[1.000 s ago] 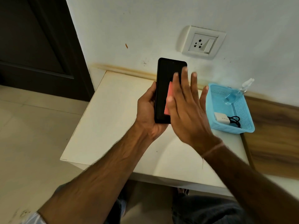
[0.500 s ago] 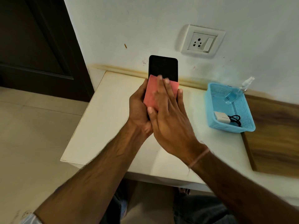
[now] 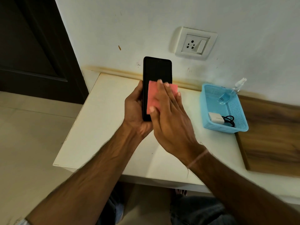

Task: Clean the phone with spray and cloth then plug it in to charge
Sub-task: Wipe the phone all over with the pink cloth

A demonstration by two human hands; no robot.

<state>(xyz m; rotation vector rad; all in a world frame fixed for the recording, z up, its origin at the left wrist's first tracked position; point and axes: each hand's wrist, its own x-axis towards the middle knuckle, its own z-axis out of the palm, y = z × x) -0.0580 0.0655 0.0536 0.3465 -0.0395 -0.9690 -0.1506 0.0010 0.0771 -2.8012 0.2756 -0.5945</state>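
Note:
My left hand (image 3: 135, 111) holds a black phone (image 3: 156, 70) upright above the white table (image 3: 100, 130), screen facing me. My right hand (image 3: 170, 120) presses a pink cloth (image 3: 152, 95) flat against the lower half of the screen with fingers spread over it. The phone's bottom edge is hidden behind my hands. A clear spray bottle (image 3: 230, 93) leans in the blue basket (image 3: 243, 125) at the right, beside a white charger (image 3: 215, 119) with a black cable (image 3: 229, 120). A wall socket (image 3: 195, 43) sits above the table.
A dark door (image 3: 32, 46) stands at the left. A wooden panel (image 3: 272, 138) lies right of the basket. The table's front edge runs just above my knees, and tiled floor lies to the left.
The cloth first slid left and up across the screen under my right hand, then came back right and lower. The phone stays upright in my left hand.

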